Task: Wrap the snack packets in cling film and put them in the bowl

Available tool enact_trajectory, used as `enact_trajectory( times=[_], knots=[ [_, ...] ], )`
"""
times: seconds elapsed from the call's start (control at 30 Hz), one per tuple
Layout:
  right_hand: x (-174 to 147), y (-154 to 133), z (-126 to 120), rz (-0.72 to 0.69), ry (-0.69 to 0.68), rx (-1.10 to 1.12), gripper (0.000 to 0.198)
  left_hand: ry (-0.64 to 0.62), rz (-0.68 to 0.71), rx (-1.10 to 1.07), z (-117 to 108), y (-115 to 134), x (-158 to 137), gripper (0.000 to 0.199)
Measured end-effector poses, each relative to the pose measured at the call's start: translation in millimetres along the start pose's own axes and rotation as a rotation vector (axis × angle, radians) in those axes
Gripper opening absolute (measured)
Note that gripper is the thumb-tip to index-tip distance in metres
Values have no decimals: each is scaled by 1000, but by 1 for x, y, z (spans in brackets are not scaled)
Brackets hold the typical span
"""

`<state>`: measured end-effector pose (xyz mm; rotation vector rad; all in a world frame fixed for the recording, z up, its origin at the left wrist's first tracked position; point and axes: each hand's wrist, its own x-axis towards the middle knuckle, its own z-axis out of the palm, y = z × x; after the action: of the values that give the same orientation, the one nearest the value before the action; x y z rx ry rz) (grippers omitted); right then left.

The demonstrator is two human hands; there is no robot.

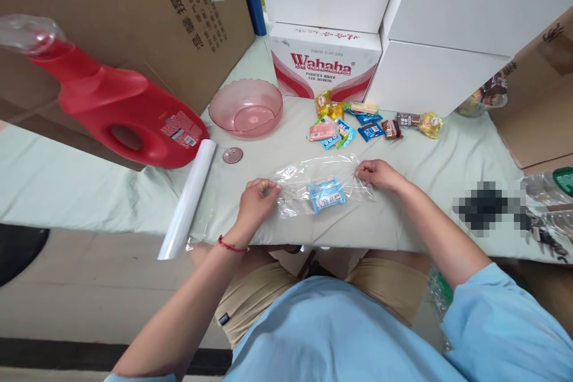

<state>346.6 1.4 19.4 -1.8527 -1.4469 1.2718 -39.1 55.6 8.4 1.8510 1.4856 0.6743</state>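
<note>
A clear plastic bag (295, 176) lies spread on the cloth in front of me, and a light blue wrapped snack (327, 194) rests at its middle; whether the snack is inside or on top I cannot tell. My left hand (258, 203) pinches the left end of the plastic between thumb and fingers. At the upper right corner, my right hand (379, 175) grips the plastic the same way. Just beyond it lies a loose group of small wrapped snacks, among them a pink packet (322, 130), a dark blue packet (370, 131) and a brown packet (392, 129).
A pink ribbed bowl (224, 125) and a small round disc (233, 156) sit left. Further left are a white roll (188, 200) and a big red jug (134, 92). A Wahaha carton (326, 65) stands behind. Keys (546, 236) and clear bottles (544, 191) lie right.
</note>
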Motion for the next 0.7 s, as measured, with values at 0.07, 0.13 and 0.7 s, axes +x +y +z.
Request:
enact_trajectory(
  times=[0.07,0.13,0.7],
  knots=[
    [1,-2,-1,13,-6,-22,46,106,-157,-16,-9,-1,12,20],
    [3,-2,-2,22,-12,-45,45,342,-202,6,-17,2,14,20],
    [8,-3,-45,180,112,-7,32,-107,510,358,89,61,-52,47]
  ],
)
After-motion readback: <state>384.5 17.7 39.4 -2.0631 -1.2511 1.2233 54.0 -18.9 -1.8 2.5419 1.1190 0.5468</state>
